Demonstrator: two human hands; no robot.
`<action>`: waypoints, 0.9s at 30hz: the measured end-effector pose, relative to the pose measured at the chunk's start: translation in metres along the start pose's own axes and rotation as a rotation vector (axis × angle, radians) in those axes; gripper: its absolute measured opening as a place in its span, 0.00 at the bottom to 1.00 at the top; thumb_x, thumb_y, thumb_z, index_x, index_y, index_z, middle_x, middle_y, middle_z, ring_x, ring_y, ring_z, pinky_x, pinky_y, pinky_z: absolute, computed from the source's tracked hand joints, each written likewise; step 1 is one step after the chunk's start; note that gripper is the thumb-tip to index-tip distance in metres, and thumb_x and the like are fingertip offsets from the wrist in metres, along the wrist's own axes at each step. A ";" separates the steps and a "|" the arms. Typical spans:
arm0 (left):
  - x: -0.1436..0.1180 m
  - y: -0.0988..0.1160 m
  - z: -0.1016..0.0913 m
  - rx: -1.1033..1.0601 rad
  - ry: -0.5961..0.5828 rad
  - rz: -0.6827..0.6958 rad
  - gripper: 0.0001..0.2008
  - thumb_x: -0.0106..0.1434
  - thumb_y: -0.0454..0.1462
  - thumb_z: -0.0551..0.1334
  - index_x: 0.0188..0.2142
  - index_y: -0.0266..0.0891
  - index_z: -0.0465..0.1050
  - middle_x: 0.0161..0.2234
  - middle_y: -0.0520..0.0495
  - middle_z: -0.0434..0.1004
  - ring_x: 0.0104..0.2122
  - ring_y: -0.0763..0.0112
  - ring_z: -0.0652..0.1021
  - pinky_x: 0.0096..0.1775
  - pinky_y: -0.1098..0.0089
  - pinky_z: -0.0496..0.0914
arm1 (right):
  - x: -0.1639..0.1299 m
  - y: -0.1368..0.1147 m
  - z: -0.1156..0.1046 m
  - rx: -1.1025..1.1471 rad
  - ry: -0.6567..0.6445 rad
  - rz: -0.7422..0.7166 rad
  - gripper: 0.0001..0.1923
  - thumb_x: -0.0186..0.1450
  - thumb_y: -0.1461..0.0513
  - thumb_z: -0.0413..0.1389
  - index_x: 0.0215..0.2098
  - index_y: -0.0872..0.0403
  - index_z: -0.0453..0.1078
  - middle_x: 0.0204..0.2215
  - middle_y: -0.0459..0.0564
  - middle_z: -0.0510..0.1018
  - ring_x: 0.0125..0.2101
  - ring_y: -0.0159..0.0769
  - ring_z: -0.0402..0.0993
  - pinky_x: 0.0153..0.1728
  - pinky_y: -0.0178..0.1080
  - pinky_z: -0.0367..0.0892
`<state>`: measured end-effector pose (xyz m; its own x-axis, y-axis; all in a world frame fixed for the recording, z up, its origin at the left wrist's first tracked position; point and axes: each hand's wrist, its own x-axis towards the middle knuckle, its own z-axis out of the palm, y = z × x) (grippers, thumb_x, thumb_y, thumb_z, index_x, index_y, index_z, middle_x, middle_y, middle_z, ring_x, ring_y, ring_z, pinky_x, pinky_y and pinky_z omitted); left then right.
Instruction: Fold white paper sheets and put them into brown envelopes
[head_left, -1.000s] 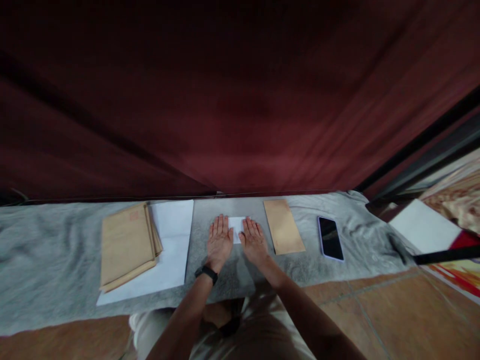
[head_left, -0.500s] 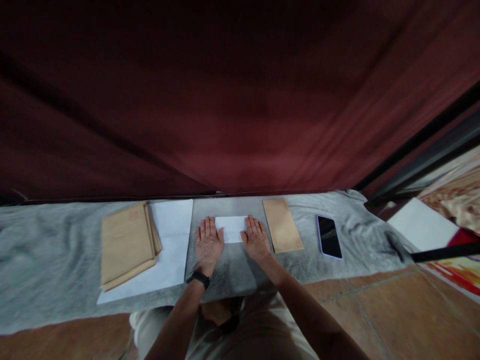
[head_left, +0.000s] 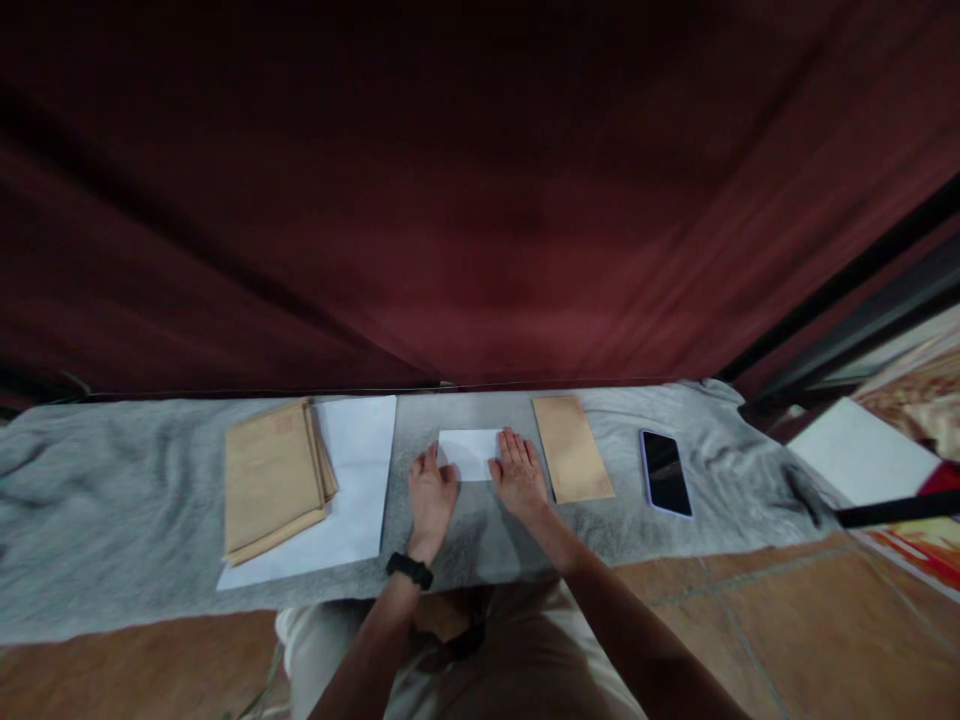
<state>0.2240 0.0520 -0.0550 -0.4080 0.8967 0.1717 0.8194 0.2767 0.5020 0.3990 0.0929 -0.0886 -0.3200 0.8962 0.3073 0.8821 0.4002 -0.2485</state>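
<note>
A small folded white sheet of paper point(head_left: 470, 455) lies flat on the grey cloth in front of me. At its left edge is my left hand point(head_left: 433, 497), turned partly on its side, fingers bent together at the edge and thumb on the near left corner; it appears to grip the edge. My right hand point(head_left: 520, 483) rests flat on the paper's right end with its fingers stretched out. Just right of that hand lies a single brown envelope point(head_left: 573, 450). A dark watch band point(head_left: 409, 571) circles my left wrist.
On the left, a stack of brown envelopes point(head_left: 271, 475) rests on a large white sheet point(head_left: 358, 500). A phone in a purple case point(head_left: 666, 474) lies to the right on the grey cloth point(head_left: 120, 500). A dark red surface point(head_left: 480, 250) rises behind the cloth's far edge.
My left hand has gone from lying flat with fingers stretched out to being turned and bent at the paper's left edge. The right hand stays flat. The whole view has shifted slightly.
</note>
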 end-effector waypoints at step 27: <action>-0.015 0.042 -0.001 -1.140 -0.279 -0.398 0.25 0.63 0.45 0.65 0.56 0.38 0.70 0.39 0.43 0.83 0.36 0.65 0.83 0.35 0.67 0.76 | 0.012 -0.038 -0.033 1.261 0.159 0.350 0.32 0.77 0.46 0.37 0.60 0.58 0.70 0.44 0.59 0.84 0.41 0.45 0.83 0.43 0.47 0.79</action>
<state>0.2644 0.0500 -0.0355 -0.3341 0.9006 -0.2780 -0.2166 0.2137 0.9526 0.3728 0.0824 -0.0451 -0.0222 0.9906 0.1346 -0.0437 0.1336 -0.9901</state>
